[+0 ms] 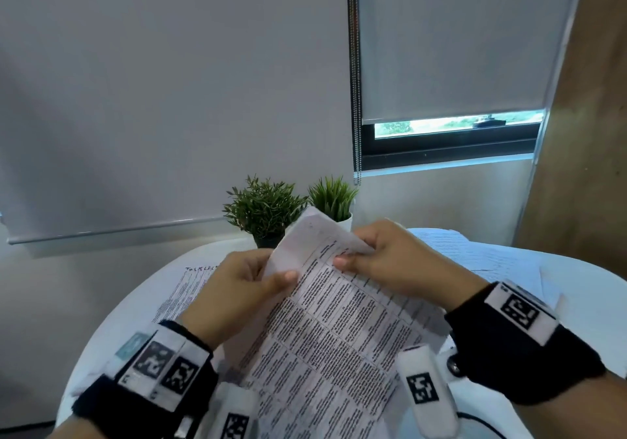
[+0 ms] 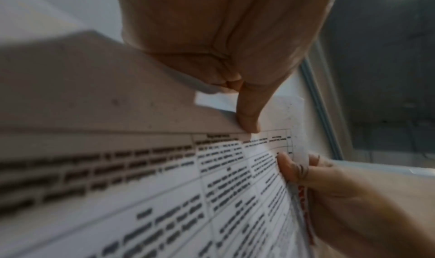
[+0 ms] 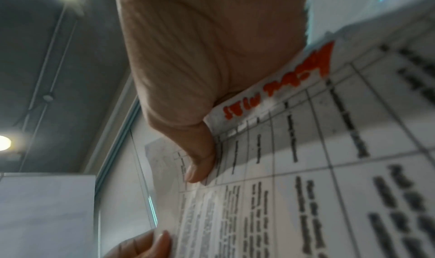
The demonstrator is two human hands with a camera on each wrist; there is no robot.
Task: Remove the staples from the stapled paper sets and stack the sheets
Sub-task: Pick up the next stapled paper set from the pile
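Note:
I hold a stapled paper set [image 1: 339,336], printed with a text table, tilted above the round white table [image 1: 112,333]. My left hand [image 1: 286,279] pinches the top sheet [image 1: 305,235], which is peeled back and curls upward. My right hand [image 1: 342,259] pinches the sheets beneath at their upper corner. In the left wrist view my left thumb [image 2: 247,120] presses the folded sheet, and my right hand's fingertips [image 2: 292,169] grip the page edge. The right wrist view has my right thumb [image 3: 200,167] on a page marked with red handwriting [image 3: 282,87]. No staple shows.
Loose printed sheets [image 1: 176,296] lie on the table at the left. More sheets [image 1: 481,255] lie at the right. Two small potted plants [image 1: 268,214] [image 1: 334,201] stand at the table's far edge, below a window with roller blinds.

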